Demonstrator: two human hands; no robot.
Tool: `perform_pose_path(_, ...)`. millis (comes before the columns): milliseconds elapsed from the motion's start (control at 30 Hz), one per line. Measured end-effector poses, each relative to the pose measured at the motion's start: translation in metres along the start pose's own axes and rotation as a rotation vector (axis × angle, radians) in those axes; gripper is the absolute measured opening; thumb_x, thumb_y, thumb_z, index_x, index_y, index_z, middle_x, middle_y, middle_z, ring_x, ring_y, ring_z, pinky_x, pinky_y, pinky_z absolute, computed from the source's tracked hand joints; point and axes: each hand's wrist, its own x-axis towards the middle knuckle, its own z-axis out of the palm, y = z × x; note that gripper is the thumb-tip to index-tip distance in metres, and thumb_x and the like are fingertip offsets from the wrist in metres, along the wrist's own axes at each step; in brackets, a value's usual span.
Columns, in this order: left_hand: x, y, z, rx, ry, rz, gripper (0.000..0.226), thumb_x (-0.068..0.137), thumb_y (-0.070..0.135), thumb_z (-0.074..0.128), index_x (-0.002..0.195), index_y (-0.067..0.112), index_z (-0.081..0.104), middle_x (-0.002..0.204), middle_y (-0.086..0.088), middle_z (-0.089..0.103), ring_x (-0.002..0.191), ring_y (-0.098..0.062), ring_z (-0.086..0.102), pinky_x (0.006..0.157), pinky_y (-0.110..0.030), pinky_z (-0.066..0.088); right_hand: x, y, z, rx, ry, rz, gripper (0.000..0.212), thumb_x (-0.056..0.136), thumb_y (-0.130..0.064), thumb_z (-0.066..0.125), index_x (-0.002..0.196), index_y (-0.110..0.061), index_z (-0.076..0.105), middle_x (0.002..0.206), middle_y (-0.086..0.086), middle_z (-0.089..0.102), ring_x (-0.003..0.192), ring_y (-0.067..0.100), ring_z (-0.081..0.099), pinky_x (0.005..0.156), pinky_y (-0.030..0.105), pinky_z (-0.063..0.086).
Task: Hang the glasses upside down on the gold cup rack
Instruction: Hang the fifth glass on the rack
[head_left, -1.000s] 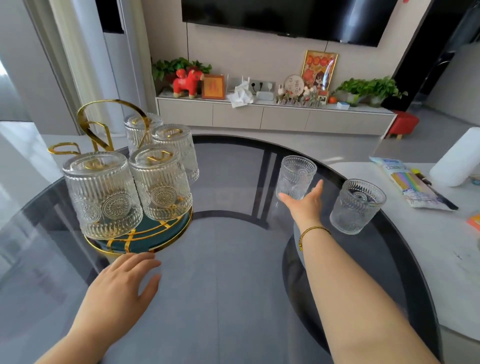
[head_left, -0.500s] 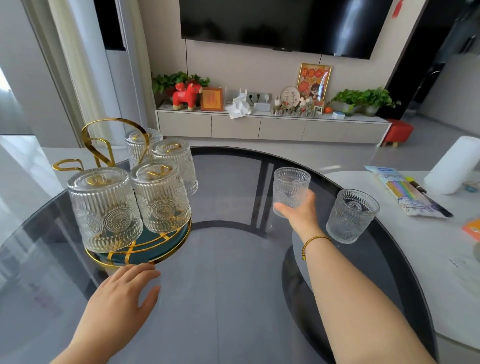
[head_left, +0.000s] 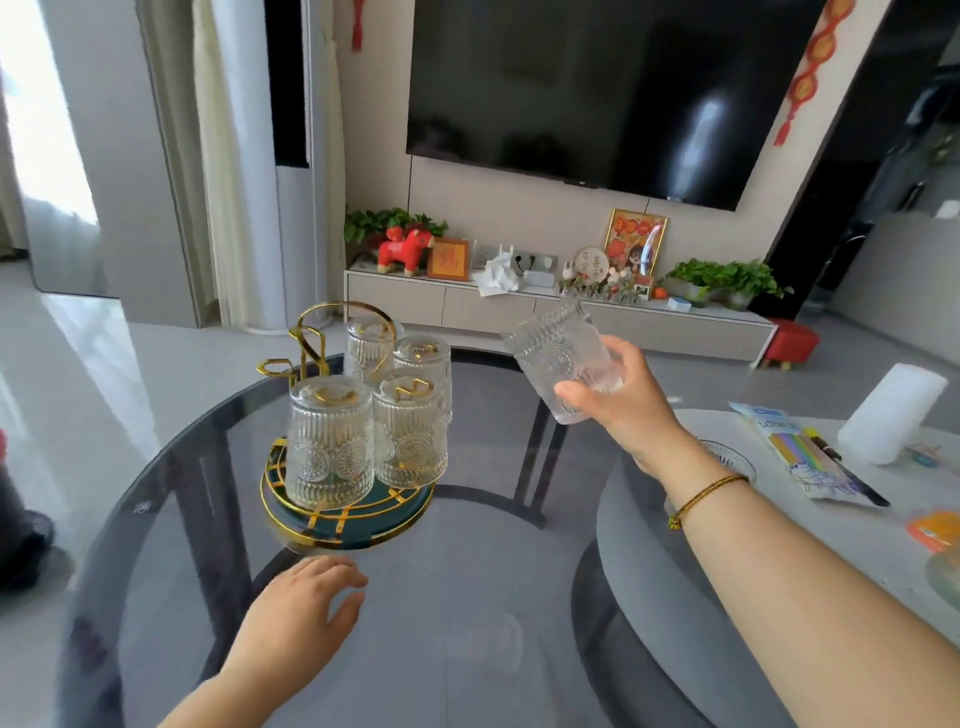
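The gold cup rack (head_left: 311, 338) stands on a round green and gold base (head_left: 395, 514) on the smoked glass table. Several ribbed glasses (head_left: 330, 447) hang upside down on its hooks; empty gold hooks (head_left: 275, 368) show at the back left. My right hand (head_left: 623, 400) holds another ribbed glass (head_left: 558, 353) in the air to the right of the rack, tilted with its mouth up and left. My left hand (head_left: 306, 608) rests flat on the table just in front of the base, fingers spread. One more glass (head_left: 727, 457) is mostly hidden behind my right wrist.
The round glass table (head_left: 467, 597) overlaps a lower white table (head_left: 779, 545) on the right, which holds a white roll (head_left: 891, 413), a pack of coloured straws (head_left: 810, 457) and an orange item (head_left: 935, 527). A TV cabinet stands beyond.
My right hand closed on the glass on the table and lifted it up and left toward the rack. The view tilted upward. My left hand stays in front of the base.
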Motion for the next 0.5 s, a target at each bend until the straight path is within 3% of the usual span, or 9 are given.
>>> perform_pose_path(133, -0.011, -0.034, -0.025, 0.023, 0.112, -0.113, 0.019, 0.087, 0.022, 0.055, 0.101, 0.02, 0.067, 0.115, 0.005, 0.064, 0.112, -0.016, 0.054, 0.095, -0.03, 0.042, 0.014, -0.045, 0.024, -0.015, -0.034, -0.039, 0.063, 0.064, -0.034, 0.073, 0.112, -0.026, 0.033, 0.115, -0.003, 0.047, 0.107, 0.017, 0.046, 0.091, 0.037, 0.043)
perform_pose_path(233, -0.011, -0.061, -0.042, 0.021, 0.243, -0.192, 0.014, 0.081, 0.013, 0.063, 0.093, 0.012, 0.07, 0.107, -0.006, 0.069, 0.108, -0.029, 0.059, 0.091, -0.041, 0.046, 0.031, -0.077, 0.045, -0.063, -0.044, -0.041, 0.071, 0.063, -0.035, 0.073, 0.119, -0.023, 0.031, 0.119, -0.004, 0.039, 0.115, 0.022, 0.044, 0.098, 0.046, 0.044)
perform_pose_path(367, -0.009, -0.078, -0.049, 0.139, 0.166, -0.298, 0.036, 0.086, 0.035, 0.053, 0.117, 0.018, 0.057, 0.133, 0.0, 0.053, 0.126, -0.021, 0.045, 0.106, -0.034, 0.034, 0.054, -0.108, 0.076, -0.126, -0.053, -0.054, 0.068, 0.062, -0.035, 0.075, 0.113, -0.024, 0.033, 0.125, 0.002, 0.041, 0.111, 0.021, 0.045, 0.094, 0.041, 0.045)
perform_pose_path(433, -0.01, -0.08, -0.049, 0.106, 0.191, -0.291, 0.049, 0.081, 0.048, 0.045, 0.111, 0.014, 0.062, 0.127, -0.006, 0.058, 0.123, -0.026, 0.049, 0.105, -0.041, 0.035, 0.065, -0.122, 0.094, -0.157, -0.059, -0.086, 0.063, 0.063, -0.034, 0.075, 0.108, -0.025, 0.033, 0.115, -0.002, 0.04, 0.104, 0.018, 0.045, 0.084, 0.034, 0.046)
perform_pose_path(500, -0.009, -0.081, -0.049, 0.062, 0.202, -0.271, 0.079, 0.061, 0.059, 0.023, 0.103, 0.008, 0.067, 0.119, -0.012, 0.064, 0.119, -0.032, 0.054, 0.103, -0.047, 0.037, 0.075, -0.135, 0.11, -0.221, -0.072, -0.13, 0.063, 0.063, -0.034, 0.075, 0.109, -0.022, 0.034, 0.108, -0.003, 0.039, 0.1, 0.016, 0.043, 0.076, 0.028, 0.042)
